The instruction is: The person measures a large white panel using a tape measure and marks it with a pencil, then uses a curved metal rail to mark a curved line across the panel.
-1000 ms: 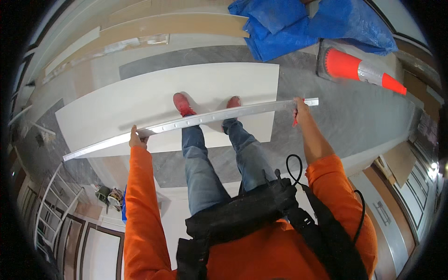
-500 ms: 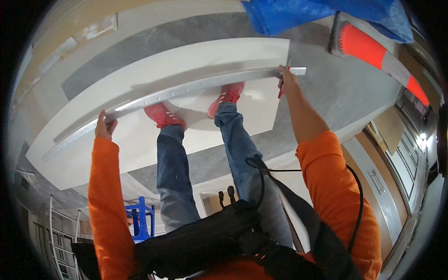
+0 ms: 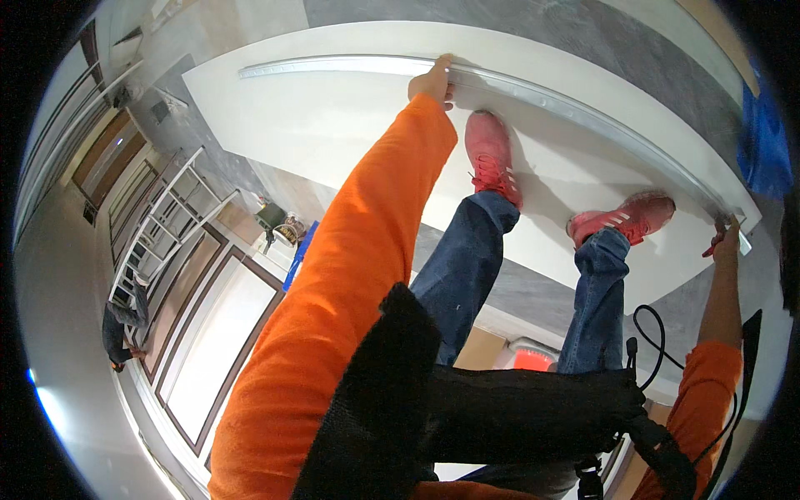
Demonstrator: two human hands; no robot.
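A long silver metal strip lies along the far edge of a large white board on the floor. My left hand has its fingers closed on the strip, near its middle. My right hand is closed at the strip's right end, with a small red object beside the fingers that I cannot make out. My red shoes stand on the board just on the near side of the strip.
A white metal ladder-like frame is at the left, with a person near it. Small items and a blue object sit behind my left arm. A blue sheet is at the right, and part of an orange cone shows between my legs.
My view has swung leftward. The strip, held by both hands above my shoes and reaching past the board's right edge, now lies within the board along its far edge, beyond both shoes.
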